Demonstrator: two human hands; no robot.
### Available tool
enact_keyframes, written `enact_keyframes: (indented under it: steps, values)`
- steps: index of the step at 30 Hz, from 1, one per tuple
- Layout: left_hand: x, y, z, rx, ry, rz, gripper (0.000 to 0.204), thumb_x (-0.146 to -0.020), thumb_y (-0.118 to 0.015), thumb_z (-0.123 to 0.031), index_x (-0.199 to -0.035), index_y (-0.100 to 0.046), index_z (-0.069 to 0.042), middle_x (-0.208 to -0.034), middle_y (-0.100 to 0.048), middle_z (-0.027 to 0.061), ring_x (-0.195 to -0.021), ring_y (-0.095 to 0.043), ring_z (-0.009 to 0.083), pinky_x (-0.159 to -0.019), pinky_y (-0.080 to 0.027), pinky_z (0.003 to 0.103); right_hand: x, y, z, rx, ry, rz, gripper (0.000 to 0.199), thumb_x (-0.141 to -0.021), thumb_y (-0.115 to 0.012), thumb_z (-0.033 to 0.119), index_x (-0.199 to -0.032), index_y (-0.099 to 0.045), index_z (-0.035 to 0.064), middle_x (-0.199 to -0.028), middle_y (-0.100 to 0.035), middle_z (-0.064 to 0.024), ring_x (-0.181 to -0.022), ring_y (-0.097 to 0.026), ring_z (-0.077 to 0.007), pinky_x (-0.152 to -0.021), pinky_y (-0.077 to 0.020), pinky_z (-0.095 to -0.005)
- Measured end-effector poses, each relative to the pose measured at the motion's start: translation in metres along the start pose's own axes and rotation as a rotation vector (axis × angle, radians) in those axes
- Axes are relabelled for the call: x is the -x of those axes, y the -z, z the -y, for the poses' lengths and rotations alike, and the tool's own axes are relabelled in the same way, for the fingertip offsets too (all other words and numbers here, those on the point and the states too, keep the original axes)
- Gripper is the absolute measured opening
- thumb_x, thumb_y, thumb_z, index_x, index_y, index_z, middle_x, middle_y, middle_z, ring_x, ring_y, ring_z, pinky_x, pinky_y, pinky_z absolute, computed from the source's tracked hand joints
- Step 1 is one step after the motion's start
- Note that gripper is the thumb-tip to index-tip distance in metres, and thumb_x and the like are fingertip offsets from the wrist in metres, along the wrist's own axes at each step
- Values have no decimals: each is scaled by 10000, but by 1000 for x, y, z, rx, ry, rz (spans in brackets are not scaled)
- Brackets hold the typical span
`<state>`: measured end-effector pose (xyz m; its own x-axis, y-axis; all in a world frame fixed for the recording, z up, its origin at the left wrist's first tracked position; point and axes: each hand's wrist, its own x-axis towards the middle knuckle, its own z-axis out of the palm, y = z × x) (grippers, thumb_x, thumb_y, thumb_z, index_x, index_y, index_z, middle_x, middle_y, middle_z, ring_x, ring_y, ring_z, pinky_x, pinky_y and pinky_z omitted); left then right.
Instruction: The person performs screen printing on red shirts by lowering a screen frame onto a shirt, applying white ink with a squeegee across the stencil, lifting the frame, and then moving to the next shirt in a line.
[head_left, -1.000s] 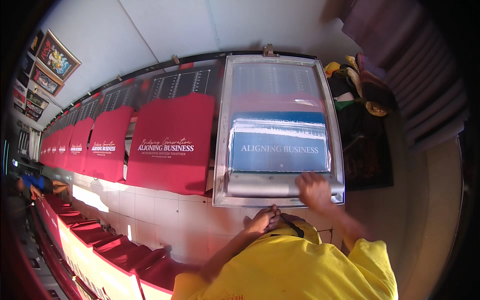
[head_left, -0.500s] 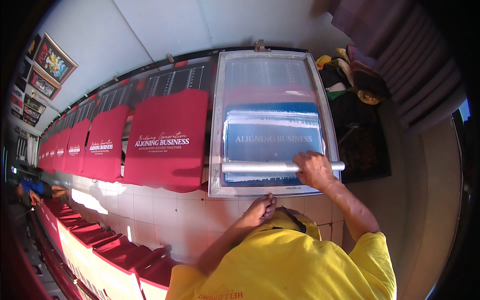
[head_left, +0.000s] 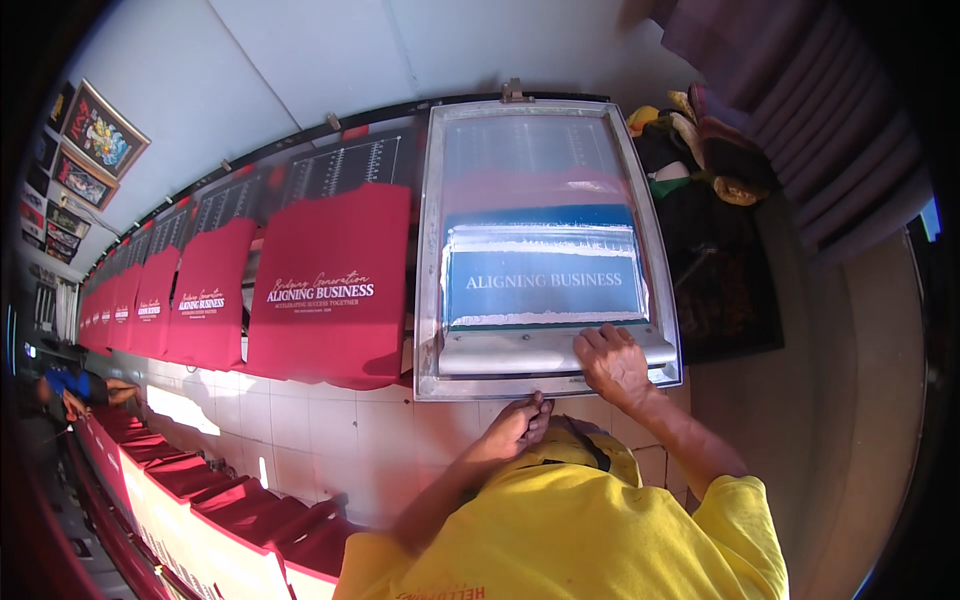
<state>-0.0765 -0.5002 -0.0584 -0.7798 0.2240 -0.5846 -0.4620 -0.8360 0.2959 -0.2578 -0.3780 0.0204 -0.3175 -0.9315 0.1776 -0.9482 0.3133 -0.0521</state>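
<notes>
In front of me lies a screen-printing frame (head_left: 432,235) with a metal rim and a blue stencil (head_left: 545,300) showing pale lettering. Bands of white ink (head_left: 540,238) run across the mesh above and below the lettering. My right hand (head_left: 612,365) is closed over the right part of a wide silvery squeegee (head_left: 510,353), which rests across the near end of the screen. My left hand (head_left: 517,422) is closed at the middle of the near rim, its fingertips against the edge; the underside of its grip is hidden. Red cloth shows through the mesh.
Red printed shirts (head_left: 330,285) lie on boards in a row to the left. More red shirts (head_left: 250,505) are on a rack at the lower left, near a person in blue (head_left: 75,385). Cloths (head_left: 690,150) are heaped beyond the frame's right side. A metal clamp (head_left: 513,92) sits at its far edge.
My right hand has drawn the squeegee nearer to me, and it now leans flatter, showing a broad face. A white ink line lies behind it. My left hand stays at the rim.
</notes>
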Motion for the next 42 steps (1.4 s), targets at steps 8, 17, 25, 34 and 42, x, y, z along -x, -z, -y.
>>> enact_keyframes:
  steps: [8, 17, 25, 34, 42]
  values:
    - [69, -28, -53, -1331, -798, -210, 337, -966, -568, -338, -1079, -617, -24, -914, -591, 97, -789, -597, 202, -611, -448, 279, 1, 1, -3, -53, -37, 51, 277, -637, -677, 58, -901, -592, 67, -895, -619, -75, -852, -615, -271, -749, -520, -391]
    - [69, -23, -128, -2275, -693, -579, 439, -709, -688, -78, -1125, -632, 53, -1134, -611, 153, -1049, -606, 309, -884, -520, 409, 16, 19, -20, 13, -67, -68, 274, -676, -655, 41, -947, -617, 54, -933, -624, -99, -946, -621, -282, -814, -525, -399]
    - [49, 3, -121, -2196, -925, -686, 446, -633, -650, 48, -1077, -671, 24, -1168, -663, 182, -1087, -637, 340, -944, -517, 408, 46, 21, -57, -96, -215, -41, 406, -598, -700, -3, -993, -615, 44, -1014, -639, -113, -958, -623, -303, -843, -536, -405]
    - [38, 29, -113, -2299, -1144, -756, 369, -732, -614, -13, -1094, -688, -5, -1143, -688, 120, -1038, -664, 298, -899, -543, 383, 47, -9, -56, -29, -211, -174, 297, -685, -622, 8, -983, -626, 14, -1018, -652, -130, -934, -651, -308, -776, -564, -396]
    - [-18, 11, -229, -2199, -1078, -662, 301, -652, -631, 42, -942, -679, -25, -1016, -698, 147, -887, -690, 325, -756, -578, 398, -46, -25, -129, 23, -228, -127, 154, -681, -614, 2, -826, -611, 53, -833, -636, -102, -811, -664, -285, -682, -561, -396]
